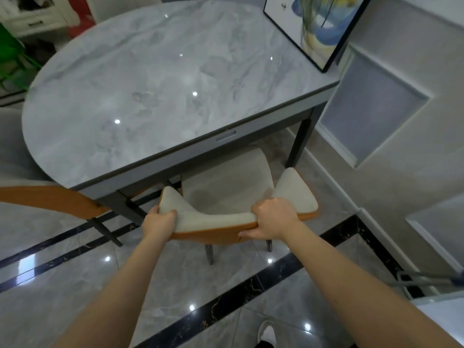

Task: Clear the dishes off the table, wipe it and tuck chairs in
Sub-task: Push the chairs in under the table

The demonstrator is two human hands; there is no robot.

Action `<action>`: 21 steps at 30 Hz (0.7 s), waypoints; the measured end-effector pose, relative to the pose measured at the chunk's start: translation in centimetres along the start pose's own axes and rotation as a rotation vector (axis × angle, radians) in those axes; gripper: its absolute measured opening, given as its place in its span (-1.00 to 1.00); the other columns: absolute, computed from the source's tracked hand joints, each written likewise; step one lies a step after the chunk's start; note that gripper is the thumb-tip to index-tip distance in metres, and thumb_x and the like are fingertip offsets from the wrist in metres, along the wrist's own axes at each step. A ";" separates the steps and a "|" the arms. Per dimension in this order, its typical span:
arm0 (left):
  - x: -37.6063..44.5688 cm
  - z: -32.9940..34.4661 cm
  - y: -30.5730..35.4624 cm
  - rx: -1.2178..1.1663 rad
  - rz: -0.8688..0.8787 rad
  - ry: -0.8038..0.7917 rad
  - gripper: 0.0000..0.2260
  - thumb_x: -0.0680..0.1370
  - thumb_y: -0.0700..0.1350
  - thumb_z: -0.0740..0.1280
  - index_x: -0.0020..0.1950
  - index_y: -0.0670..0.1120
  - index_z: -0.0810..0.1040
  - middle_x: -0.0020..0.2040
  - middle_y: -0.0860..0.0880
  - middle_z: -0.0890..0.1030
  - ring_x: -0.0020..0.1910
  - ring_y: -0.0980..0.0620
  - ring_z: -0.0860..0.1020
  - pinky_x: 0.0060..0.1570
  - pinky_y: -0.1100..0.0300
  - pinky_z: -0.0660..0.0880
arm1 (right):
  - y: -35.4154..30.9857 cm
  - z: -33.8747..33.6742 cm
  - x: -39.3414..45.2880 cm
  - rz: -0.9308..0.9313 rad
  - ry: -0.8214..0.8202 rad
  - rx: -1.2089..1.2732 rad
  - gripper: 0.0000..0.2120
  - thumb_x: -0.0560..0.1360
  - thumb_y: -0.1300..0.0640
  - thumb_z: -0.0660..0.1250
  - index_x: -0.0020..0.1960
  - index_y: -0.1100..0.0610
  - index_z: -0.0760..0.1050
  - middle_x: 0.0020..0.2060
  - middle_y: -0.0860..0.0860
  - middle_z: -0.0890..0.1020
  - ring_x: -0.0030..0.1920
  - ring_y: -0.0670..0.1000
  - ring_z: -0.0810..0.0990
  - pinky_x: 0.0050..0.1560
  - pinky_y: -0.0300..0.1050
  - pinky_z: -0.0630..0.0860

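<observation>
Nearest the camera, both forearms are extended forward over the tiled floor (75, 285). The left hand (160, 221) is clamped on the left end of the chair (226, 194) backrest, thumb over the padded top edge. The right hand (272, 217) grips the backrest right of centre, fingers curled over the top and thumb lying along the orange rear shell. Neither hand is nearer; they are set almost level, one to each side.

The backrest's long axis runs left to right, roughly parallel to the straight table (160, 101) edge directly beyond the hands. The front of the seat is already under that edge; the rear part and backrest stand clear of it. The remaining push is judged to run straight ahead, square to the edge.

No dishes are seen on the marble top. A framed picture (316, 26) stands at its far right corner. A second chair (50, 197) is partly visible to the left.
</observation>
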State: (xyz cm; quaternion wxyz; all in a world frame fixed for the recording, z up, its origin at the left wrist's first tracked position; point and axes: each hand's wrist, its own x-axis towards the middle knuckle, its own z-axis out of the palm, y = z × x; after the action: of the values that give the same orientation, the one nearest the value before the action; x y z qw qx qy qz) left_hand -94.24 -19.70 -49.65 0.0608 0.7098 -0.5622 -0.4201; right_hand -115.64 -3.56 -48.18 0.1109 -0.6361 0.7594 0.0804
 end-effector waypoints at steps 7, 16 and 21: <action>3.0 2.8 5.9 0.000 -0.020 0.042 -0.48 0.51 -0.03 0.27 0.46 -0.05 0.30 0.25 -0.21 0.49 0.13 -0.25 0.50 0.10 -0.14 0.53 | 6.3 -1.3 5.9 -0.093 0.048 -0.042 -0.38 0.34 -0.51 0.07 -0.20 0.03 0.51 -0.30 -0.03 0.58 -0.33 -0.03 0.53 -0.34 -0.16 0.42; 5.0 5.8 10.6 0.245 -0.037 0.054 -0.53 0.51 0.02 0.17 0.38 -0.14 0.33 0.20 -0.22 0.51 0.13 -0.24 0.48 0.00 0.06 0.44 | 12.0 -2.9 10.8 -0.181 0.065 -0.092 -0.37 0.35 -0.51 0.05 -0.04 -0.02 0.53 -0.18 -0.05 0.61 -0.20 -0.03 0.57 -0.25 -0.18 0.42; 4.4 7.3 11.9 0.273 -0.051 0.075 -0.51 0.53 0.03 0.14 0.41 -0.16 0.28 0.30 -0.23 0.42 0.23 -0.26 0.41 0.15 -0.07 0.41 | 14.2 -3.1 11.7 -0.216 0.053 -0.083 -0.32 0.32 -0.53 0.01 0.04 -0.05 0.53 -0.09 -0.07 0.62 -0.12 -0.04 0.58 -0.19 -0.19 0.42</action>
State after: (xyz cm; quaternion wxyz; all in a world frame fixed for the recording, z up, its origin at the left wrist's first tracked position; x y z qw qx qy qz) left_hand -107.92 -24.94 -49.95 -0.0260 0.7407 -0.5931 -0.3146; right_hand -131.74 -12.94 -48.60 0.0724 -0.7201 0.6852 0.0824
